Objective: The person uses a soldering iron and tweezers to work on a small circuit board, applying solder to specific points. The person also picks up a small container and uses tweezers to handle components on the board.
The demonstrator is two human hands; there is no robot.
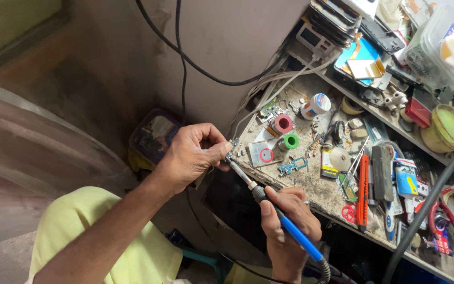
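My left hand (193,155) pinches a small circuit board (232,147) at the near-left corner of the cluttered workbench (319,186). My right hand (287,226) grips a blue-handled soldering iron (285,223). Its metal tip (236,167) points up and left and touches the small board just below my left fingertips. The iron's cord runs down past my right wrist. A yellow sleeve covers my left upper arm.
On the bench lie a pink solder spool (282,124), a green spool (290,141), a blue circuit board (292,166), a small white jar (316,105), an orange utility knife (363,192) and red scissors (349,213). Phones and parts crowd the back shelf. Black cables hang on the wall.
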